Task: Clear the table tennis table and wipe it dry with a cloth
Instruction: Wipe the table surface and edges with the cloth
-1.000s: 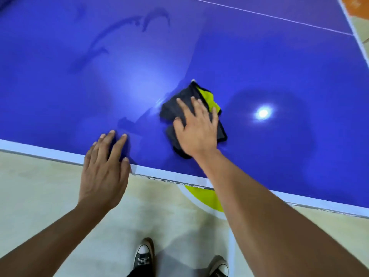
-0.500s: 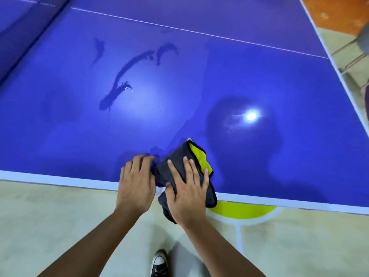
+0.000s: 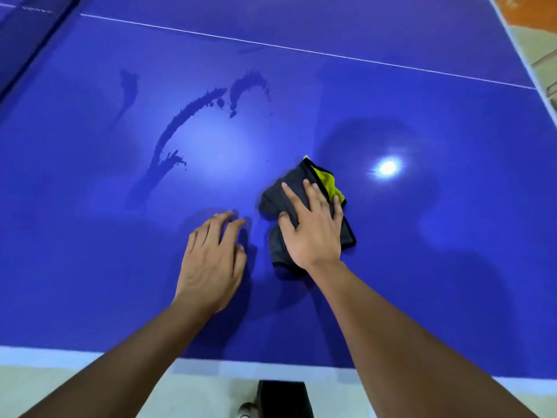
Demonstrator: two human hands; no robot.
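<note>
A crumpled dark grey cloth (image 3: 274, 200) with a yellow-green inner side lies on the blue table tennis table (image 3: 422, 251). My right hand (image 3: 313, 227) presses flat on top of it, fingers spread, palm covering its middle. My left hand (image 3: 212, 260) rests palm down on the bare tabletop just left of the cloth, fingers slightly apart, holding nothing. Dark wet streaks (image 3: 174, 137) curve across the surface beyond my left hand, with smaller smears (image 3: 247, 86) farther back.
A thin white centre line (image 3: 301, 49) crosses the far part of the table. The white near edge (image 3: 271, 368) runs along the bottom, with pale floor below. A lamp's reflection (image 3: 388, 168) glares right of the cloth. The table's right edge (image 3: 518, 46) borders orange floor.
Both hands have slid forward from the table's near edge onto the surface, the right one pushing the cloth away from me. The left hand has separated from the cloth.
</note>
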